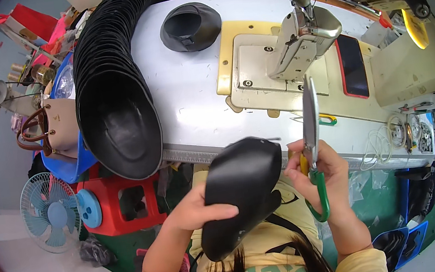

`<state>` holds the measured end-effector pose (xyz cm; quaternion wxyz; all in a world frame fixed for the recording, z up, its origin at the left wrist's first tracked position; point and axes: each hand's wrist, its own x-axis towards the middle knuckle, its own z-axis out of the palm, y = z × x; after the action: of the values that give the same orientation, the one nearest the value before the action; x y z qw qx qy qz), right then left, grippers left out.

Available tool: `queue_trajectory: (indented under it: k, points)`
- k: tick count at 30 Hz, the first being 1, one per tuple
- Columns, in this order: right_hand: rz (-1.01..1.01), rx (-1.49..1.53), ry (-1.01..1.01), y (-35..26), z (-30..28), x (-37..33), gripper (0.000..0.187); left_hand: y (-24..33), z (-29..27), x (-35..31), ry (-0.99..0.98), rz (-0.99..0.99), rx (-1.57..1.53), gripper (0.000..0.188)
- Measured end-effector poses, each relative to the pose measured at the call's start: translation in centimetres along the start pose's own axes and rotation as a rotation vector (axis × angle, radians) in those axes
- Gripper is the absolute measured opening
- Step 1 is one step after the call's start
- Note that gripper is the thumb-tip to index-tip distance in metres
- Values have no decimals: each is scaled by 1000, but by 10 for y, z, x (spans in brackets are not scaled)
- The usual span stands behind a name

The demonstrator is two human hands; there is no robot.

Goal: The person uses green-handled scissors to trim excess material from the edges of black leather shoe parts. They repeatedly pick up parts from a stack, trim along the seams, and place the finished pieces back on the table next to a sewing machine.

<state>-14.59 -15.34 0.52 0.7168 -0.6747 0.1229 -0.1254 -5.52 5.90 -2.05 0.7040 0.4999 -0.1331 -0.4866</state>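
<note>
My left hand (199, 211) grips a black, smooth, leather-like shoe upper (241, 174) in front of my body, thumb lying across its face. A thin thread end sticks out at its upper right corner. In my right hand (329, 173) is a pair of scissors (310, 122) with green and yellow handles, blades pointing up. My right fingers are close to the upper's right edge; whether they touch its thread I cannot tell. On the white table (184, 104), a long nested row of black uppers (120, 122) curves away at the left. A single black upper (197, 39) lies farther back.
A sewing machine (304, 38) stands on the table, with a phone (352, 66) to its right. Small thread snips (328, 119) lie nearer. A ruler strip (189, 154) runs along the front edge. To the left are a red stool (126, 200), a fan (52, 214) and a handbag (62, 125).
</note>
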Motion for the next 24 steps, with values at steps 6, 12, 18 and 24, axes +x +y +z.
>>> queue_trajectory:
  k: [6,12,18,24]
  points:
    - [-99,-76,-182,11,-1,-3,37,0,-10,-7,22,-54,-480,60]
    - [-112,30,25,12,-1,-6,39,8,-23,-13,-28,284,-359,32]
    - [54,70,160,21,-18,1,38,82,16,-42,754,676,109,68]
    - [82,43,-19,25,1,-1,38,92,-127,37,1087,373,1332,66]
